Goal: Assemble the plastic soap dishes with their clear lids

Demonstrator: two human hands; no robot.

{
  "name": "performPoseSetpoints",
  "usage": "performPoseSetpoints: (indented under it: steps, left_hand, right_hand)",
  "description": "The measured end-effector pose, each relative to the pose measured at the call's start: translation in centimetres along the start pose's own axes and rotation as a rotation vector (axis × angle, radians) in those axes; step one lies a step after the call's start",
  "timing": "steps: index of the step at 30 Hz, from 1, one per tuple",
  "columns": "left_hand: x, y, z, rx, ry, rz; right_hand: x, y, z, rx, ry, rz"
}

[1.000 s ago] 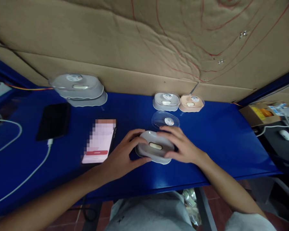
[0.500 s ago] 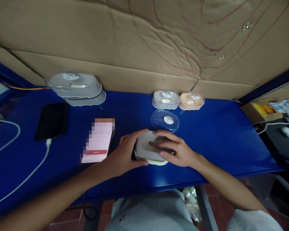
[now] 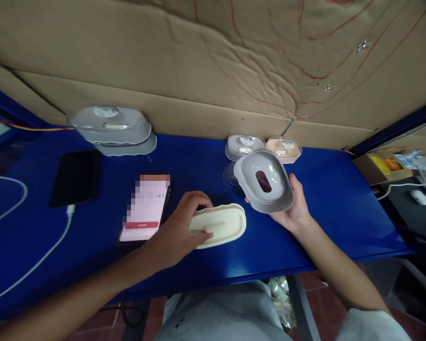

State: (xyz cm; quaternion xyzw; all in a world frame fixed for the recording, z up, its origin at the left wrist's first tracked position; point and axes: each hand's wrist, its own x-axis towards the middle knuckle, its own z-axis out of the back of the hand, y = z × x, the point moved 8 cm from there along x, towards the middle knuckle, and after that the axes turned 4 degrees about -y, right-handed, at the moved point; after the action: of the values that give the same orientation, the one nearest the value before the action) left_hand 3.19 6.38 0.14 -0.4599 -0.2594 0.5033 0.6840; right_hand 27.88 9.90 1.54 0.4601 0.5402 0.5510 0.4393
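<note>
My right hand (image 3: 294,208) holds up a grey plastic cover (image 3: 248,168), tilted so its hollow inside and the oval slot in its middle show. Most of those fingers are hidden behind it. On the blue table lies an oval cream plastic base (image 3: 230,225) with a low rim and a raised part in the middle. My left hand (image 3: 182,225) grips its left end, thumb on the near side and fingers at the far rim. Partly behind the grey cover, a clear plastic lid (image 3: 229,175) lies on the table.
At the back stand a grey lidded box (image 3: 238,146) and a peach lidded box (image 3: 287,147). Larger grey boxes (image 3: 117,132) are stacked back left. A lit phone (image 3: 147,208) and a dark phone (image 3: 76,177) on a white cable (image 3: 53,260) lie left. A cardboard box (image 3: 372,168) sits right.
My right hand has lifted the grey cover off the cream base and turned it over to the right. The base is now uncovered, with my left hand still at its left end.
</note>
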Motion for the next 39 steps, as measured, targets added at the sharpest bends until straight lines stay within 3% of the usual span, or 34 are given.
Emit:
performPoseSetpoints:
  steps: [4,6,10,16,22,28,31,33,36,39]
  left_hand:
    - [0.2,0.9,-0.6,-0.44,0.075,0.3]
    - [0.3,0.9,-0.9,-0.618,0.101,0.372]
    - [0.3,1.2,-1.5,-0.702,0.13,0.398]
    - [-0.1,1.7,-3.0,-0.885,0.194,0.436]
    - [-0.3,1.5,-4.1,-1.073,0.272,0.54]
    - [-0.7,1.0,-4.1,-1.069,0.334,0.408]
    - [-0.7,1.1,-4.0,-1.052,0.322,0.407]
    - [-0.5,1.5,-3.7,-1.071,0.255,0.456]
    - [0.0,2.0,-3.0,-1.132,0.135,0.528]
    - [0.2,2.2,-2.6,-1.18,0.084,0.57]
  right_hand:
    - [-0.3,0.1,0.0,-0.122,-0.008,0.073]
    - [-0.7,-0.2,0.3,-0.194,-0.055,0.114]
    - [-2.2,0.5,-0.3,-0.364,-0.042,0.296]
    - [-4.9,2.6,-5.9,-0.784,0.331,0.706]
    - [-5.1,1.9,-7.4,-0.876,0.377,0.797]
    - [-5.3,0.3,-8.4,-0.998,0.455,0.747]
    - [-4.7,0.6,-7.6,-0.903,0.449,0.701]
    - [-3.3,0.8,-5.6,-0.857,0.326,0.625]
    - [-0.3,-0.1,-1.4,-0.968,0.055,0.446]
    - [1.6,-1.7,1.2,-1.068,-0.045,0.311]
